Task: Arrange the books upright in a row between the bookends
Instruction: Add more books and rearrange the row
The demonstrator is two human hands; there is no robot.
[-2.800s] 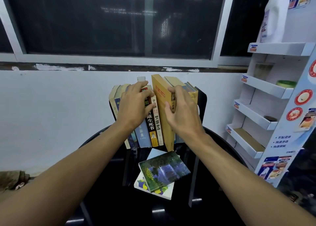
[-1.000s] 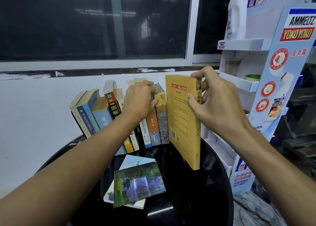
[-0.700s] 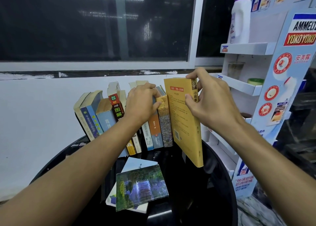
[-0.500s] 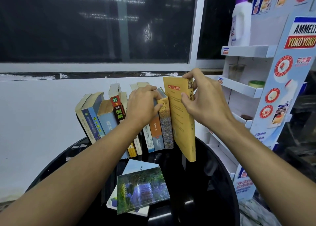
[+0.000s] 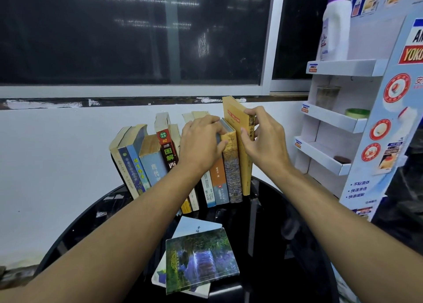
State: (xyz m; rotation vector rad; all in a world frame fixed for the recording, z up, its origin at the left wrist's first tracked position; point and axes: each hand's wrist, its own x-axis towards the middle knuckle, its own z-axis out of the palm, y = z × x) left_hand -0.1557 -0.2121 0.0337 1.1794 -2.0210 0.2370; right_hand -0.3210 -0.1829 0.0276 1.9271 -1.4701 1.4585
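Now the right grip [image 5: 263, 140] clasps the yellow book [image 5: 235, 119], standing at the row's right end.

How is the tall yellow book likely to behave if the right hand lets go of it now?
The yellow book probably stays up: it stands at the row's right end against its neighbour. It is thin and tall, so it may tip right. No bookend shows there.

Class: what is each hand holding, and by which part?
Right hand grips the tall yellow book near its spine's top. Left hand presses the row of books, gripping none.
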